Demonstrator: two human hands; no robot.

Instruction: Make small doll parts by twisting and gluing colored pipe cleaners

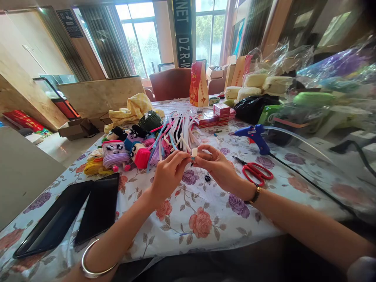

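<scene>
My left hand [170,172] and my right hand [216,166] meet over the middle of the table, each pinching a small piece [194,153] with a white top and a bluish lower part. Its exact kind is too small to tell. Behind my fingers lies a bundle of fuzzy pipe cleaners [179,133] in white, black, pink and blue. Below my right hand a small black ball-like bit [207,178] rests on the cloth. Red-handled scissors [257,172] lie to the right, beyond them a blue glue gun [254,137] with its cord.
Two dark tablets or phones [98,207] lie at front left. Several fuzzy dolls [116,154] and a yellow checked cloth [131,111] sit at back left. Red boxes [213,117], a red-and-cream bag [199,84], cream yarn rolls [249,92] and plastic-wrapped supplies [314,98] stand behind and right.
</scene>
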